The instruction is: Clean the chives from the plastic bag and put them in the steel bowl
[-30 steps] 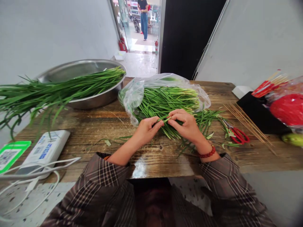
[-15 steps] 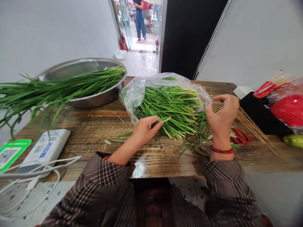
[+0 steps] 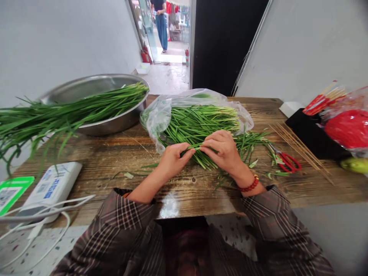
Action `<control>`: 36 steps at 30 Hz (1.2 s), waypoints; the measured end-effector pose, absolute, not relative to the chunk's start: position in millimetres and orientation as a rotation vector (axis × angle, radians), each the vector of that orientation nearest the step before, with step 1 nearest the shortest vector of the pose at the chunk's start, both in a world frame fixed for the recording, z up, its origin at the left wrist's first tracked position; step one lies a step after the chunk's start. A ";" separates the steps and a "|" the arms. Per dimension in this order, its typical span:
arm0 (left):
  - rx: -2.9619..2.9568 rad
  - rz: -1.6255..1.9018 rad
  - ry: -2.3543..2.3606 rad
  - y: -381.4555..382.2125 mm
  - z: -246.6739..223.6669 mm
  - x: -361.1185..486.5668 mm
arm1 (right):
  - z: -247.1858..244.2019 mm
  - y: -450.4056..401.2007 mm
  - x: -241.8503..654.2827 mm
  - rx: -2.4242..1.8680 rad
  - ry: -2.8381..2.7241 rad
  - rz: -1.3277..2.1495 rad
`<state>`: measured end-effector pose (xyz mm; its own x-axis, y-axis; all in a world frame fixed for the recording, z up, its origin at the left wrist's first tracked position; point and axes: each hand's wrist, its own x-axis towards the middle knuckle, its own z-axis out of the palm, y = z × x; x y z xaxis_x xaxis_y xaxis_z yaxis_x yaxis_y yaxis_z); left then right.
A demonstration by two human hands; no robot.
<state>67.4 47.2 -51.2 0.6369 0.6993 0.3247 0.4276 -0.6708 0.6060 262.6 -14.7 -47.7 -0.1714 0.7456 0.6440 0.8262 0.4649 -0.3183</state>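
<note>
My left hand (image 3: 174, 158) pinches a few green stalks (image 3: 196, 147) between thumb and fingers. From the right, my right hand (image 3: 222, 150) grips the same stalks near their end, its thumb and fingers pressed together. Just behind both hands, a heap of long green chives (image 3: 198, 124) lies in an open clear plastic bag (image 3: 160, 115), pale ends to the right. Loose leaves and scraps (image 3: 249, 142) are scattered right of the heap. A metal basin (image 3: 115, 124) at the left holds more chives, their leaves hanging over its rim.
Red-handled scissors (image 3: 289, 162) and thin wooden sticks (image 3: 304, 151) lie on the wooden table (image 3: 186, 195) at right, beside a black box (image 3: 313, 138). A white device (image 3: 54, 188) with cables sits at left. A person (image 3: 161, 23) stands beyond the doorway.
My right hand has moved left and down from the bag's right edge and closed on the stalks in my left hand. The view has shifted slightly.
</note>
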 end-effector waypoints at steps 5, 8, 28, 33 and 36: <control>2.694 0.884 0.764 43.1 -54.1 64.0 | -49.1 -11.0 252.7 -1.252 -1.729 0.204; 2.973 0.948 0.733 39.0 -54.0 62.8 | -49.9 -10.0 253.5 -1.313 -1.599 0.275; 2.514 1.968 1.291 69.6 -22.8 13.0 | -49.3 -7.3 341.5 -1.590 -1.323 -0.362; 2.501 2.269 1.238 70.6 -18.5 4.5 | -47.6 -6.1 323.7 -1.502 -1.625 -0.098; 2.622 1.943 1.155 66.1 -20.7 17.2 | -46.5 -7.6 318.4 -1.447 -1.771 0.003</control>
<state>17.2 66.1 -20.7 0.1690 0.3156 0.9337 0.6694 -0.7321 0.1263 318.4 -7.6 -46.5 0.0064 0.8124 0.5830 0.8106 0.3372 -0.4788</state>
